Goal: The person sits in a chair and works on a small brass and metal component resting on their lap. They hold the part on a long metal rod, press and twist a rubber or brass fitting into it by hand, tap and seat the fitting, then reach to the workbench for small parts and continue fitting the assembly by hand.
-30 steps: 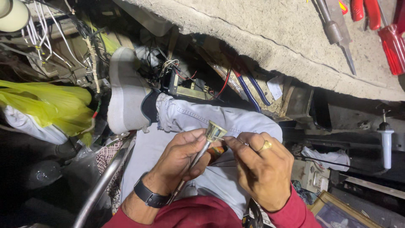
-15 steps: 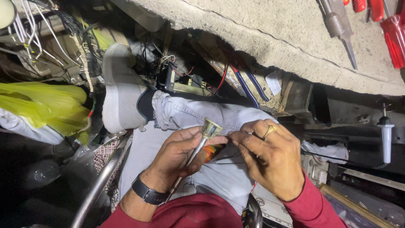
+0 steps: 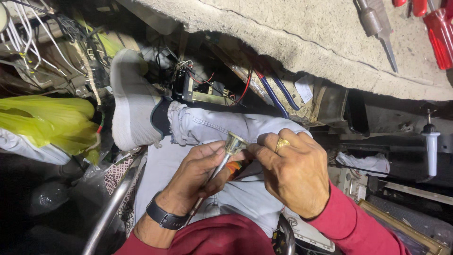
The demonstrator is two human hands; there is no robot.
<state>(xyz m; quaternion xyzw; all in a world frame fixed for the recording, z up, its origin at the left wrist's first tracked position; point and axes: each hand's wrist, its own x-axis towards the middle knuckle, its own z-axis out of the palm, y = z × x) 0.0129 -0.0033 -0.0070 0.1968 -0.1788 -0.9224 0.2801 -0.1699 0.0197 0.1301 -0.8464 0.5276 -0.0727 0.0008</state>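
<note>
A slim silver metal rod with a flared cup-shaped tip point(image 3: 222, 163) is gripped by the curled fingers of the left hand point(image 3: 196, 172), just below its tip. The tip is pinched by the pressed-together fingertips point(image 3: 250, 150) of the right hand point(image 3: 295, 172) (a gold ring point(image 3: 281, 143) is worn). A small orange object point(image 3: 233, 166) is seen between both hands, above the light grey trousers point(image 3: 226, 127).

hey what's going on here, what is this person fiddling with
A seated person holds a slim metal tool with a cup-shaped tip in the left hand over their lap. The right hand, wearing a gold ring, pinches at that tip. Red-handled screwdrivers lie on the concrete ledge above.
</note>
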